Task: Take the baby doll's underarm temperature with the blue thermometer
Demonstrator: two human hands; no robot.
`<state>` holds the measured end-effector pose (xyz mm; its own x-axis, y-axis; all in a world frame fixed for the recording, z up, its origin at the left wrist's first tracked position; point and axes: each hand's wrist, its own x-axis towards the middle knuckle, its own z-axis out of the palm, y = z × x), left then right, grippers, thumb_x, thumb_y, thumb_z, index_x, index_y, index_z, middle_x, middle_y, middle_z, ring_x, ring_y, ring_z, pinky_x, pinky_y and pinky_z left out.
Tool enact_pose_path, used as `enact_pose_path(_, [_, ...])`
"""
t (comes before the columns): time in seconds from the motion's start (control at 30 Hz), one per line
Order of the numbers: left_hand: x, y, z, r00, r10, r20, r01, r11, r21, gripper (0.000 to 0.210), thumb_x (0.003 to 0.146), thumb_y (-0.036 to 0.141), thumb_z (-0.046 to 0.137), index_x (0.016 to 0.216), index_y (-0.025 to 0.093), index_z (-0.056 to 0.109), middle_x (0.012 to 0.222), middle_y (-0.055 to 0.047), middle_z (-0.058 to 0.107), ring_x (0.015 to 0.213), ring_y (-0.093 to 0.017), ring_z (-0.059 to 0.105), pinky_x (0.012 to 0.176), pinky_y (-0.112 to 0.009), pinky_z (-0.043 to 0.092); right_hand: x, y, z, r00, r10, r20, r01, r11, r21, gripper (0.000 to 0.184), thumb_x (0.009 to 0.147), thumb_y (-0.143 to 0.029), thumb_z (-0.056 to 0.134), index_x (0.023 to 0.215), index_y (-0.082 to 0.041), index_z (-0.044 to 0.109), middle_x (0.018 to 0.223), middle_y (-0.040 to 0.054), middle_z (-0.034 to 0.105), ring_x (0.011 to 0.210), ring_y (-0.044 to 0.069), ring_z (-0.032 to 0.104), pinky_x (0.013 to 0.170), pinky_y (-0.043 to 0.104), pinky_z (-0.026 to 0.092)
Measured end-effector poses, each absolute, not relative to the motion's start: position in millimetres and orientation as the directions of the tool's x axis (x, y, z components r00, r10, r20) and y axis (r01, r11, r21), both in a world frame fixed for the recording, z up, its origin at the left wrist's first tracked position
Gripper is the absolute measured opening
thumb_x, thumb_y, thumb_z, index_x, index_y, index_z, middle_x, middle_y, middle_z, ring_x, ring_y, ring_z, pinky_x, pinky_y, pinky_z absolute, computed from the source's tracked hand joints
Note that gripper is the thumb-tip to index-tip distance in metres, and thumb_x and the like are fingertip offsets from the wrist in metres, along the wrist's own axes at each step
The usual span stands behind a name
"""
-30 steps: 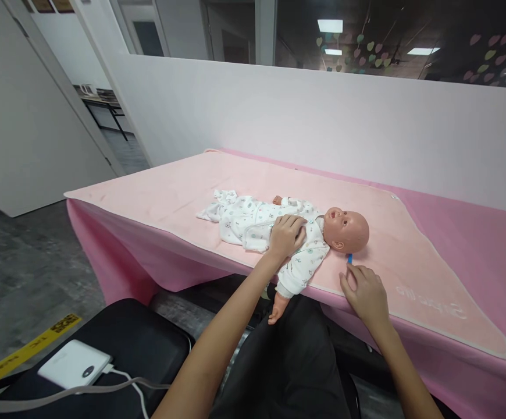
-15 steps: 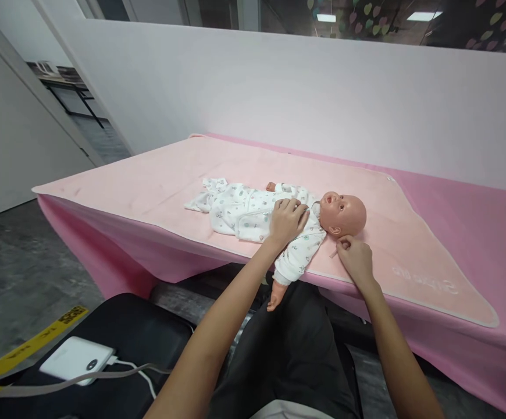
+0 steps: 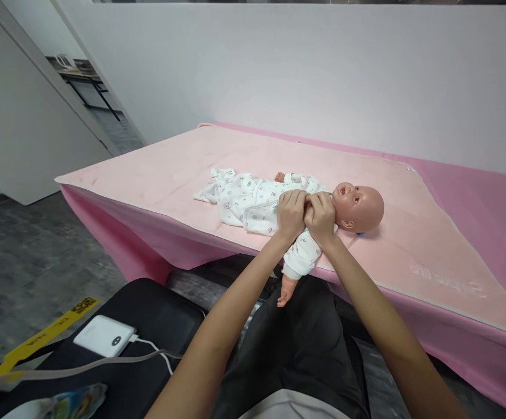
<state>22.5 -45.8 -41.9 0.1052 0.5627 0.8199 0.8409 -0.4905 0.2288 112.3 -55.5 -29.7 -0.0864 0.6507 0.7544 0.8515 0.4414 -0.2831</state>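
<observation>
The doll [image 3: 360, 206] lies face-up on the pale pink mat [image 3: 414, 233]. At the chest of its printed outfit [image 3: 250, 201], the left hand [image 3: 291, 212] and right hand [image 3: 321, 216] meet, fingers partly curled; whether either grips fabric cannot be determined.
</observation>
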Motion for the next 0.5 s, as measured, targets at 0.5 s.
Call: enact_pose_path(0.5, [21.8, -47.7, -41.8, 0.102, 0.578, 0.810, 0.855, -0.468, 0.225, 0.030, 0.091, 0.035, 0.036, 0.090, 0.022, 0.062, 0.081, -0.006, 0.057, 0.082, -0.020, 0.050, 0.081, -0.037, 0.030, 114.0, -50.7, -39.2, 0.138, 0.578, 0.804, 0.649, 0.560, -0.515, 0.025, 0.084, -0.015, 0.030, 0.093, -0.019, 0.053, 0.093, 0.0093, 0.055, 0.093, 0.019, 0.053, 0.087, 0.037, 0.044])
